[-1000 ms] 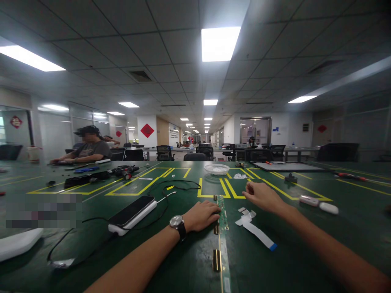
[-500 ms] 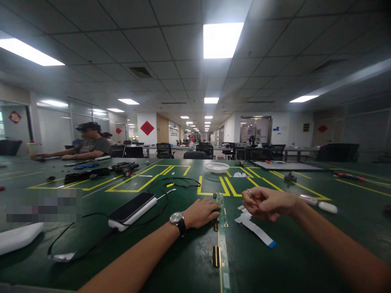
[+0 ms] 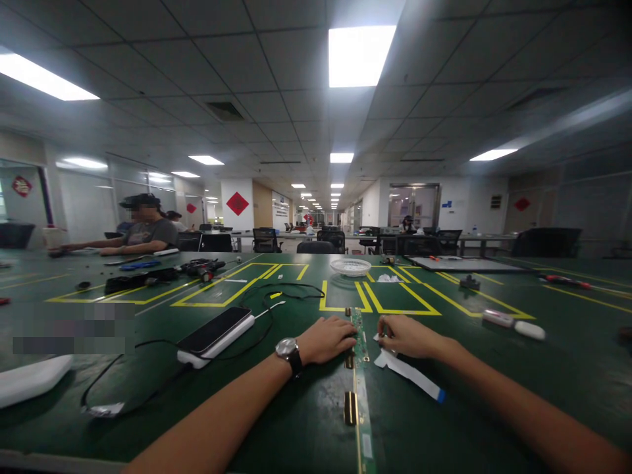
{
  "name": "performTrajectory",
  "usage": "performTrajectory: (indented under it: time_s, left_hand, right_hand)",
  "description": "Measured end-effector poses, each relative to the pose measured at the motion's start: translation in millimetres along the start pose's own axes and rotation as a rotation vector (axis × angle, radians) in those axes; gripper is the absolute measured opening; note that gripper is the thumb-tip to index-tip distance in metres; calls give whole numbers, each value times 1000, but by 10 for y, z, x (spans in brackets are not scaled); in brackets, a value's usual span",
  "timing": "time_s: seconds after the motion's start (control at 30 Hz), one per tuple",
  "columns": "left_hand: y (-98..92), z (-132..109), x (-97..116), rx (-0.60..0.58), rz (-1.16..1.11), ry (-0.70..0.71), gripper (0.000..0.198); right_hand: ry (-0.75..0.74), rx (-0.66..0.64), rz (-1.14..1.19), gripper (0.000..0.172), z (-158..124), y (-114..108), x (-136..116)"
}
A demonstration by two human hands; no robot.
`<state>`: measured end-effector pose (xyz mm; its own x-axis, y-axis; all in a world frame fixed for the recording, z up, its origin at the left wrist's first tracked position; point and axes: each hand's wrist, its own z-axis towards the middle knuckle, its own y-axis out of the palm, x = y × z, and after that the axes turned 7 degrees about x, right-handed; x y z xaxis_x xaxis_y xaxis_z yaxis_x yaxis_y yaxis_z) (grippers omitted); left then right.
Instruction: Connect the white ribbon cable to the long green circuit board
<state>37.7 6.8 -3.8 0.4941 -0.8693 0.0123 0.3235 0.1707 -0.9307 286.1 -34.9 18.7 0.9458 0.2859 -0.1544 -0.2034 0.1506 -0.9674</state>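
A long, narrow green circuit board (image 3: 363, 388) with dark gold-edged connectors along its left side lies lengthwise in front of me. My left hand (image 3: 326, 339) rests palm down to its left, fingers stretched out and fingertips on the board's edge. Just right of the board, my right hand (image 3: 407, 336) points down with thumb and fingers pinched together at the upper end of a white flat ribbon cable (image 3: 412, 376). The cable's blue-tipped end lies on the green table towards me. My right fingers partly cover its upper end.
Left of me, a phone (image 3: 217, 329) lies on a white block with a black cable (image 3: 269, 329). Further off stand a white mesh basket (image 3: 350, 266) and a grey board (image 3: 459, 263). A white-capped tube (image 3: 513, 324) lies right. Another person (image 3: 148, 230) sits far left.
My right hand has come down and to the left, from above the ribbon cable to pinch at its upper end. My left hand stays on the board. The view has tilted slightly.
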Motion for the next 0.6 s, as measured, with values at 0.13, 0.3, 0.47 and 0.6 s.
performTrajectory:
  time_s: [0.13,0.3,0.47,0.6]
  left_hand:
    - [9,2,-10,-6,1,-3,37]
    - [7,1,-4,-10,5,-10,37]
    - [-21,0,21,-17,3,-12,36]
    - [-13,0,19,-15,-5,-8,37]
  right_hand:
    - [-71,33,30,21,24,63,-13]
    - [-104,61,83,20,21,115,-36]
    - [-141,91,81,18,4,114,-133]
    - [-155,82,71,18,-9,83,-171]
